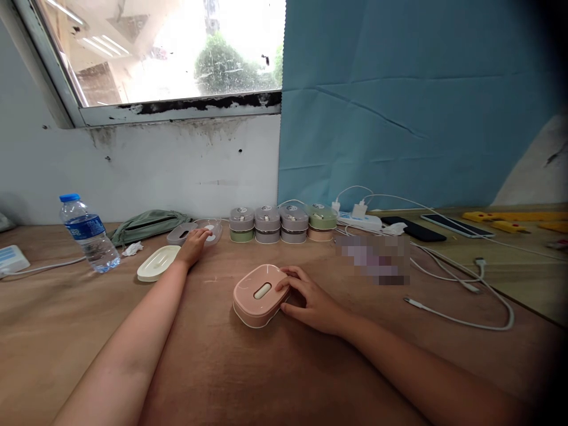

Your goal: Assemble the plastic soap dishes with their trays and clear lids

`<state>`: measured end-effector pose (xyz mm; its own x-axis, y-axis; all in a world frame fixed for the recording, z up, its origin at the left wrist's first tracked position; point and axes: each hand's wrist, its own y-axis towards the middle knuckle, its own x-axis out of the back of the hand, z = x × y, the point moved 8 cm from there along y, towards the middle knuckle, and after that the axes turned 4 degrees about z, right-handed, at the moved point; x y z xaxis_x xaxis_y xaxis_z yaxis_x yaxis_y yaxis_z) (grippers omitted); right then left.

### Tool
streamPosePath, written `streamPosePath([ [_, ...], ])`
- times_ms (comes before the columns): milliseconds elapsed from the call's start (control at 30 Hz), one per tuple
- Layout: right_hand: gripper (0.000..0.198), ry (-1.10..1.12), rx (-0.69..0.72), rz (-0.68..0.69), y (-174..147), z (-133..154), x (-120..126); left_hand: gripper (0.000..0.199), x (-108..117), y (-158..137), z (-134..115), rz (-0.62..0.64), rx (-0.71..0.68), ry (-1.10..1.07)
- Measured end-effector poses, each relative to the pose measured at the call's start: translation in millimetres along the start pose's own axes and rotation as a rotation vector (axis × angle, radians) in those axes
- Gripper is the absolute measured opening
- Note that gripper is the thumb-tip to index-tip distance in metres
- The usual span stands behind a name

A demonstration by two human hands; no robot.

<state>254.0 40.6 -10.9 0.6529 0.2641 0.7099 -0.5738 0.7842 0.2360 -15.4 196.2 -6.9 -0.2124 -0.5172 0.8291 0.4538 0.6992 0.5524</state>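
Observation:
A pink rounded box [254, 290] with a pale oval piece in its top lies on the table in front of me. My right hand [306, 299] grips its right side, fingers on the top edge and thumb low on the side. My left hand [194, 245] reaches far forward, fingers stretched over clear plastic pieces; whether it touches them I cannot tell. One clear piece with an oval slot [176, 235] lies left of its fingers, and a clear round-ended piece [216, 229] lies to their right. A cream shallow tray [155, 264] rests beside my left wrist.
Several stacked round containers, one a grey-over-green pair [242, 225], line the wall. Left are a water bottle [91, 234] and a green pouch [148, 225]. A power strip [360, 220], phones, white cables [465, 325] and a blurred patch [373, 259] occupy the right.

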Motion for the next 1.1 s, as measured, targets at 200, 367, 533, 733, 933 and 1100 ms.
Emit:
streamPosePath([
  [200, 0.024, -0.008, 0.004, -0.004, 0.0, 0.2, 0.1, 0.030, -9.4, 0.9, 4.4, 0.057, 0.002, -0.032],
  [367, 0.024, -0.013, 0.005, -0.003, 0.8, 0.8, -0.2, 0.029, -8.2, -0.1, 1.6, 0.090, 0.004, -0.070],
  [533, 0.024, -0.016, 0.006, 0.001, 0.3, 2.5, 0.1, 0.028, -7.4, -0.9, -3.1, 0.124, -0.011, -0.120],
  [733, 0.024, -0.015, 0.013, -0.001, 0.2, 1.9, 0.0, 0.024, -5.6, -1.9, -3.5, 0.132, 0.006, -0.154],
  [933, 0.023, -0.008, 0.016, -0.002, 0.3, 2.5, 0.1, 0.021, -4.3, -1.9, -1.1, 0.121, 0.031, -0.169],
  [1100, 0.023, -0.014, 0.012, -0.001, 0.4, 2.8, 0.3, 0.021, -6.1, -1.9, 4.5, 0.107, 0.061, -0.164],
])
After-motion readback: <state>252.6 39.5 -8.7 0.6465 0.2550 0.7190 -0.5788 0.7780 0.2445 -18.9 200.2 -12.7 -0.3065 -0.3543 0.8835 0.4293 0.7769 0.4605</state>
